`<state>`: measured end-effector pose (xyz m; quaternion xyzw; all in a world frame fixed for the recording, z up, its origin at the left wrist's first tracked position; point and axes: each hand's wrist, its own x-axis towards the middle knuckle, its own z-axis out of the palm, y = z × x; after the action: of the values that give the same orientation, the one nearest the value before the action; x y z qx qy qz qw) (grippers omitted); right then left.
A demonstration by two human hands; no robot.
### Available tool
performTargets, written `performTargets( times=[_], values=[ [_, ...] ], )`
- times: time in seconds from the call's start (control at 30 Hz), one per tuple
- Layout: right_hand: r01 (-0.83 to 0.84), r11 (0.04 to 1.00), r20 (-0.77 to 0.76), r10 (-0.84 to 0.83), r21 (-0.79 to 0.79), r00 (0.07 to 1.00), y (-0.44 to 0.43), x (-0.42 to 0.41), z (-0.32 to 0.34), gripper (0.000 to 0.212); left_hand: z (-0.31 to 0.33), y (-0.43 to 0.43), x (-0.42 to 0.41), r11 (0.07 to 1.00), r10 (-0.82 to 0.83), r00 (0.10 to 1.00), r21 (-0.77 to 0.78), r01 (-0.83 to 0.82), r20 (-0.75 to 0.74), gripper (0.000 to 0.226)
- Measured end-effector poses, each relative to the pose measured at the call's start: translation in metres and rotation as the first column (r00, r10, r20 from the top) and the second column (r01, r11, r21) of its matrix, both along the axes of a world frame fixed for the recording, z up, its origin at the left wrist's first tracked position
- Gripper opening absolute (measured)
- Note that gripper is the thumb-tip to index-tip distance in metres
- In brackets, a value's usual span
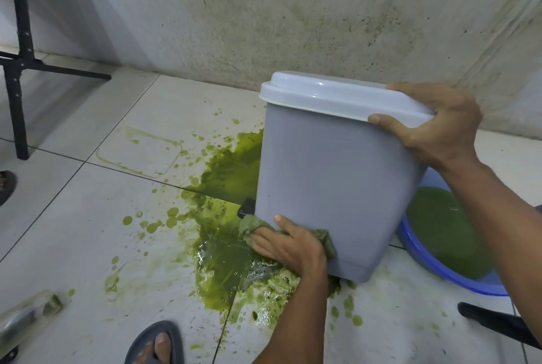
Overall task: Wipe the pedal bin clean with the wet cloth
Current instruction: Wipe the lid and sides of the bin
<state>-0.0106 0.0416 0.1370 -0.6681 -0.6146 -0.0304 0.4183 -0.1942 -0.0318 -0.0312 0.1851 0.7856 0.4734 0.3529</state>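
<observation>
The bin [331,176] is leaning on the tiled floor [88,217] over a green spill [228,176]. The right hand [437,126] is gripping its lid [322,94] at the corner. The left hand [287,243] is pressing the cloth [249,226] against the bin's lower side with fingers stretched out. A blue basin [457,281] is sitting just behind.

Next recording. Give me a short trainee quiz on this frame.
1. True or false: the pedal bin stands upright on the floor.
2. Where is the cloth pressed? A: on the lid. B: low on the bin's side. C: on the floor tiles.
3. Fill in: the blue basin holds ____ liquid.
Key: 1 false, it is tilted; 2 B; 3 green.
</observation>
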Motion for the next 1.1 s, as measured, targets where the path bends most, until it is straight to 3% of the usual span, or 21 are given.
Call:
performTargets(
  times=[0.23, 0.43, 0.53, 0.6, 0.7, 0.83, 0.97, 1.1],
  values=[
    [-0.002, 1.0, 0.009, 0.002, 0.005, 1.0, 0.001, 0.0, 0.001, 0.06, 0.013, 0.017, -0.002, 0.944, -0.133, 0.97, 0.271, 0.187, -0.205, 0.073],
    [0.007, 1.0, 0.015, -0.007, 0.01, 1.0, 0.0, 0.001, -0.001, 0.061, 0.006, 0.017, -0.003, 0.93, -0.096, 0.98, 0.336, 0.152, -0.176, 0.072],
    [0.003, 1.0, 0.013, -0.004, 0.015, 1.0, 0.001, 0.0, -0.002, 0.06, 0.012, 0.026, -0.001, 0.886, -0.118, 0.946, 0.399, 0.237, -0.301, 0.063],
    [0.002, 1.0, 0.013, -0.002, 0.02, 1.0, 0.002, 0.0, -0.002, 0.059, 0.009, 0.029, -0.001, 0.886, -0.123, 0.926, 0.382, 0.265, -0.357, 0.06],
    [-0.001, 1.0, 0.021, 0.0, 0.019, 1.0, 0.003, 0.001, -0.003, 0.06, -0.004, 0.024, -0.001, 0.933, -0.074, 0.944, 0.312, 0.179, -0.322, 0.059],
    [0.004, 1.0, 0.013, -0.004, 0.016, 1.0, 0.001, 0.002, -0.002, 0.062, -0.015, 0.007, 0.001, 0.992, 0.058, 0.992, 0.12, -0.045, -0.108, 0.057],
    [0.005, 1.0, 0.013, -0.005, 0.012, 1.0, -0.002, -0.001, -0.002, 0.062, -0.003, 0.007, 0.001, 0.982, 0.18, 0.981, -0.076, -0.175, 0.073, 0.057],
    [0.005, 1.0, 0.01, -0.006, 0.013, 1.0, -0.001, -0.001, -0.001, 0.063, 0.014, 0.019, 0.008, 0.991, 0.127, 0.992, 0.031, -0.127, -0.009, 0.058]
  ],
)
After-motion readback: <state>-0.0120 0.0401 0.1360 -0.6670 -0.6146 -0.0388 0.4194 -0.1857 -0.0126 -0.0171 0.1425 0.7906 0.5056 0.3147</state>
